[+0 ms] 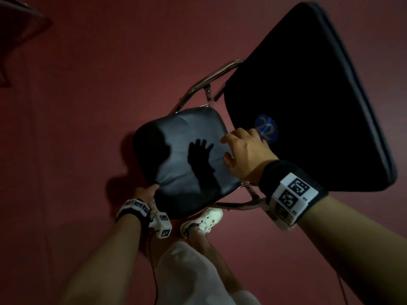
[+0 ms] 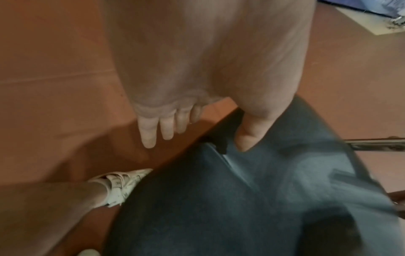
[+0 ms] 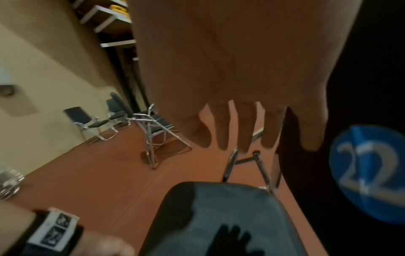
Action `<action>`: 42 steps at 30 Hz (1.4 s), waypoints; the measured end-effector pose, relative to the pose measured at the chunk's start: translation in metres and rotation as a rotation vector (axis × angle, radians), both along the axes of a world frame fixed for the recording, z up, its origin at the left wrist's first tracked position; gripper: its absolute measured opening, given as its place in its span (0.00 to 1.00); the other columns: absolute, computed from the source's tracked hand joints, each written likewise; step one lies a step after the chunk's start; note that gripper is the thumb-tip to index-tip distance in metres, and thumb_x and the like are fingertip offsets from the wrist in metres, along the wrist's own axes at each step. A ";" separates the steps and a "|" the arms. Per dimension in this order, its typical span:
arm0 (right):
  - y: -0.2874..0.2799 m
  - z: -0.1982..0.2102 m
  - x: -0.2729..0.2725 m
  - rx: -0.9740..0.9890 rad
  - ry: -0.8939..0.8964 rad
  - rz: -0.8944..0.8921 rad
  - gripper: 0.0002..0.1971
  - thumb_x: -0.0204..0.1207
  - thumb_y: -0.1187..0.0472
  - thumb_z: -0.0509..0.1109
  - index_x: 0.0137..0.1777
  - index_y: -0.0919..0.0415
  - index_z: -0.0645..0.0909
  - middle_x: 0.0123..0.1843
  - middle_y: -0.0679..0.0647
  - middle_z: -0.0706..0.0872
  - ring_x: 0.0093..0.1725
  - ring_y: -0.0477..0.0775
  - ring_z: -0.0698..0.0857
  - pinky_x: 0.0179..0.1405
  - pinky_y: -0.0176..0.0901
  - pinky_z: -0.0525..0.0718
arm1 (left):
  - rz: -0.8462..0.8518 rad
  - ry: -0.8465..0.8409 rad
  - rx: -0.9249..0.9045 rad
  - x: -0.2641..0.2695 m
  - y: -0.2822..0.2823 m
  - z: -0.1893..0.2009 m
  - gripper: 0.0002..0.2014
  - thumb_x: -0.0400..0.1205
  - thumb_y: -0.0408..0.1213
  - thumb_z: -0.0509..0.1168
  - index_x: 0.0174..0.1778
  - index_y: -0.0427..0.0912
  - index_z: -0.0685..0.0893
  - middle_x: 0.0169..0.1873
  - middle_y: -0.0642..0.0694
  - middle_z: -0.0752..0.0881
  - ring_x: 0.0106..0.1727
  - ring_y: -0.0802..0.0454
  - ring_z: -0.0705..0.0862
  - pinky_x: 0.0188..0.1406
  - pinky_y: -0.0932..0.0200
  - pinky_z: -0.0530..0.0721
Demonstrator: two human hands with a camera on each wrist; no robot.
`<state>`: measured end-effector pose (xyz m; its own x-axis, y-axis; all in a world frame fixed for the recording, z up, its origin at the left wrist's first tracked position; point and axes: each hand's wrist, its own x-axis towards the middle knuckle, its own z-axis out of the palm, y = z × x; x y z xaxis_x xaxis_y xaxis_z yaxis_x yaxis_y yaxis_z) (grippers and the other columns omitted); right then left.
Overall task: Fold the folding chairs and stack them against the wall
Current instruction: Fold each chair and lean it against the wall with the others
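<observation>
A folding chair stands on the red floor in front of me. Its black padded seat point(image 1: 187, 155) is down, and its tall black backrest point(image 1: 312, 95) carries a round blue "22" sticker point(image 1: 266, 129). A chrome frame point(image 1: 204, 82) shows behind the seat. My left hand point(image 1: 147, 191) holds the seat's near left corner: the thumb point(image 2: 247, 136) lies on top, and the fingers point(image 2: 151, 131) reach down past the edge. My right hand point(image 1: 244, 150) hovers over the gap between seat and backrest. Its fingers point(image 3: 243, 135) hang straight and hold nothing, the outer one against the backrest beside the sticker point(image 3: 372, 173).
My feet in white sandals point(image 1: 202, 219) stand right under the seat's near edge. Several unfolded chairs point(image 3: 94, 124) and a partly folded one point(image 3: 157, 131) stand by the cream wall point(image 3: 43, 69), with shelves point(image 3: 114, 26) behind them. A dark object point(image 1: 19, 29) sits at the upper left.
</observation>
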<state>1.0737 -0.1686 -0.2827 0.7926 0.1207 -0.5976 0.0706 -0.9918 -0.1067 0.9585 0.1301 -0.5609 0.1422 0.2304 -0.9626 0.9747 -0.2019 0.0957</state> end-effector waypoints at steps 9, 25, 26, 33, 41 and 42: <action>0.013 -0.032 -0.005 0.100 0.213 -0.068 0.21 0.80 0.53 0.63 0.72 0.53 0.78 0.69 0.59 0.81 0.69 0.67 0.78 0.65 0.57 0.82 | 0.067 -0.025 0.013 0.034 0.004 -0.095 0.53 0.46 0.65 0.82 0.65 0.38 0.85 0.55 0.37 0.90 0.49 0.35 0.91 0.56 0.38 0.89; -0.022 0.055 0.054 -0.132 -0.057 -0.063 0.24 0.79 0.48 0.65 0.76 0.48 0.74 0.78 0.53 0.69 0.77 0.67 0.64 0.75 0.76 0.66 | -0.036 -0.041 -0.061 0.042 -0.008 -0.007 0.59 0.41 0.77 0.79 0.60 0.37 0.88 0.53 0.37 0.92 0.51 0.36 0.91 0.62 0.39 0.87; -0.023 0.059 0.055 -0.154 -0.058 -0.061 0.24 0.79 0.48 0.66 0.76 0.47 0.74 0.79 0.53 0.68 0.78 0.67 0.62 0.75 0.77 0.65 | -0.079 -0.029 -0.072 0.046 -0.018 0.020 0.59 0.43 0.77 0.79 0.62 0.36 0.87 0.55 0.36 0.91 0.53 0.36 0.91 0.64 0.41 0.86; -0.113 0.104 0.084 -0.310 -0.648 -0.394 0.41 0.67 0.47 0.72 0.80 0.53 0.62 0.82 0.61 0.61 0.78 0.72 0.64 0.74 0.79 0.62 | -0.292 -0.027 -0.037 0.034 -0.076 0.047 0.51 0.65 0.73 0.70 0.73 0.34 0.78 0.69 0.34 0.84 0.69 0.37 0.84 0.70 0.44 0.81; -0.170 0.080 0.075 -0.469 -0.590 -0.553 0.58 0.66 0.40 0.75 0.88 0.55 0.42 0.79 0.67 0.62 0.73 0.74 0.66 0.72 0.80 0.61 | -0.346 0.031 0.017 0.023 -0.070 0.041 0.39 0.76 0.67 0.69 0.68 0.35 0.79 0.62 0.33 0.86 0.62 0.33 0.86 0.67 0.40 0.82; -0.166 0.079 0.073 -0.482 -0.597 -0.559 0.58 0.66 0.40 0.74 0.88 0.56 0.42 0.79 0.67 0.62 0.73 0.74 0.66 0.71 0.80 0.61 | -0.350 0.050 0.023 0.020 -0.069 0.042 0.37 0.77 0.67 0.69 0.65 0.35 0.79 0.58 0.33 0.86 0.59 0.33 0.86 0.65 0.41 0.82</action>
